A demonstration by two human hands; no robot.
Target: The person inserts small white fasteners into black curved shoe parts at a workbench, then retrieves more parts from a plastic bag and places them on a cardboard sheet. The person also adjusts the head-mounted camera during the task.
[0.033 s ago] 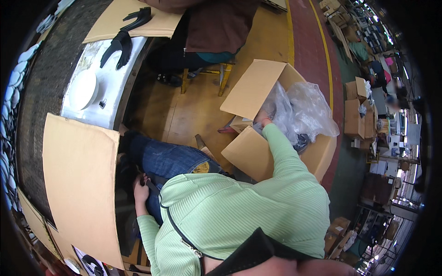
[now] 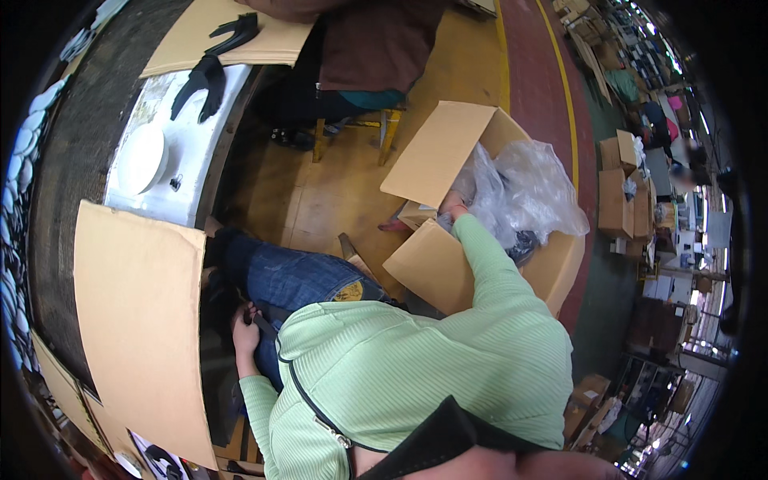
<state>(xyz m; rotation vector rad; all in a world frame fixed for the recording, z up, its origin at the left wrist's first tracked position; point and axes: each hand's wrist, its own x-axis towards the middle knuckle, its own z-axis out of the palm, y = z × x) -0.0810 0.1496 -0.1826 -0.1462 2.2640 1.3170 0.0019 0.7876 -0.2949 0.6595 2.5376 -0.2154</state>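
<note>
My right hand [image 2: 454, 203] reaches into an open cardboard box [image 2: 448, 276] on the right, beside a crumpled clear plastic bag [image 2: 536, 184]. A raised flap and the box hide its fingers. Down at the left, by my jeans, my left hand [image 2: 246, 326] is closed around something dark that I cannot make out. A sheet of cardboard [image 2: 140, 320] lies on the bench just left of that hand. A dark object [image 2: 522, 246] shows under the bag inside the box.
A white round dish [image 2: 144, 158] and black curved parts [image 2: 202, 86] lie on the bench at the upper left. Across from me sits a person in a brown garment [image 2: 372, 48] on a yellow-legged stool [image 2: 390, 132]. More cardboard boxes [image 2: 616, 200] stand at the far right.
</note>
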